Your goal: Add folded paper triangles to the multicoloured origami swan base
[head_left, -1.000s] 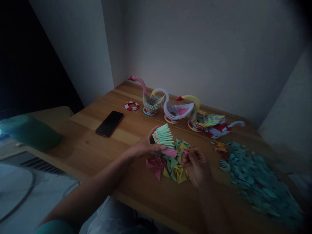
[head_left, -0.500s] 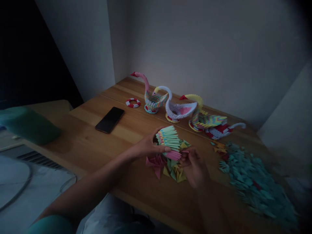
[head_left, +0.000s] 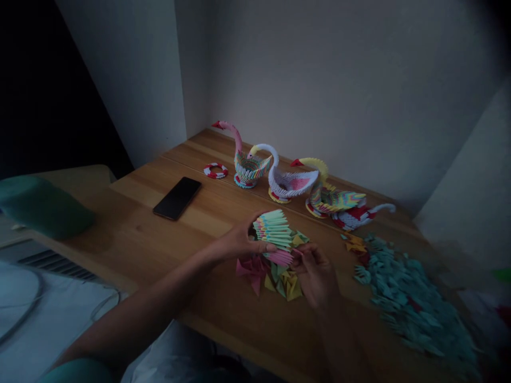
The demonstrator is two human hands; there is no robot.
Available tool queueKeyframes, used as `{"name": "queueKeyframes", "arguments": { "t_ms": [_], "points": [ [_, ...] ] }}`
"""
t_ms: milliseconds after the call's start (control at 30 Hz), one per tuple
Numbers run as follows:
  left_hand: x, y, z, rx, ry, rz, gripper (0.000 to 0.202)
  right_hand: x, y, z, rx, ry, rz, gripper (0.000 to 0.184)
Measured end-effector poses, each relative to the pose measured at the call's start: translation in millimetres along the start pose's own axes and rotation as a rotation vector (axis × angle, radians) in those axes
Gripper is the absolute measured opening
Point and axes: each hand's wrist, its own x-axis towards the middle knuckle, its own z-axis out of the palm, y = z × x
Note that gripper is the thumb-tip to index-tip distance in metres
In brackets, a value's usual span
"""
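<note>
Left hand [head_left: 239,242] clasps the modular-origami fan [head_left: 274,229] in front of the paper swans [head_left: 288,182]. Right hand [head_left: 317,274] pinches its pink edge, over loose paper modules [head_left: 281,282]. Both grips persist unchanged.

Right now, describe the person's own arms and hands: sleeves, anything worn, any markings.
Both forearms are bare. A teal sleeve covers the left upper arm at the picture's bottom edge. The left hand and right hand wear no gloves; no ring, watch or bracelet shows, though the light is dim and the right arm lies in shadow.
</note>
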Motion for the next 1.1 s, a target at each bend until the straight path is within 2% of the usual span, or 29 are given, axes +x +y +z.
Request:
{"name": "queueKeyframes", "arguments": {
  "t_ms": [200, 267, 367, 467, 533, 733, 900, 1000, 1100],
  "points": [
    [1.4, 0.5, -4.1, -0.046, 0.015, -0.007, 0.088, 1.6, 1.6, -3.6, -0.045, -0.023, -0.026, 0.036],
    [5.0, -2.3, -11.2, -0.072, 0.101, -0.014, 0.087, 3.3, 2.2, -4.3, -0.041, -0.018, -0.063, 0.035],
    [12.7, -11.4, -26.7, -0.087, 0.301, -0.007, 0.092, 5.6, 3.2, -5.7, -0.023, -0.009, -0.106, 0.033],
    [19.4, -22.9, -41.5, -0.018, 0.491, 0.049, 0.103, 6.4, 4.3, -6.9, 0.002, -0.022, -0.104, 0.03],
    [21.5, -29.2, -48.0, 0.071, 0.552, 0.094, 0.107, 6.3, 5.0, -6.8, 0.017, -0.034, -0.091, 0.029],
    [18.8, -33.5, -53.2, 0.417, 0.508, 0.139, 0.105, 7.4, 6.8, -3.7, 0.039, -0.027, -0.048, 0.033],
    [9.2, -18.7, -59.8, 0.627, 0.522, 0.038, 0.101, 9.1, 8.1, -5.6, 0.047, -0.043, -0.053, 0.033],
    [-3.2, -10.2, -71.6, 0.858, 0.493, -0.022, 0.09, 8.8, 8.2, -6.6, 0.061, -0.074, -0.044, 0.032],
    [-22.1, -6.9, -85.2, 1.037, 0.467, -0.052, 0.068, 7.5, 8.2, -5.1, 0.085, -0.099, -0.025, 0.029]
  ]
}}
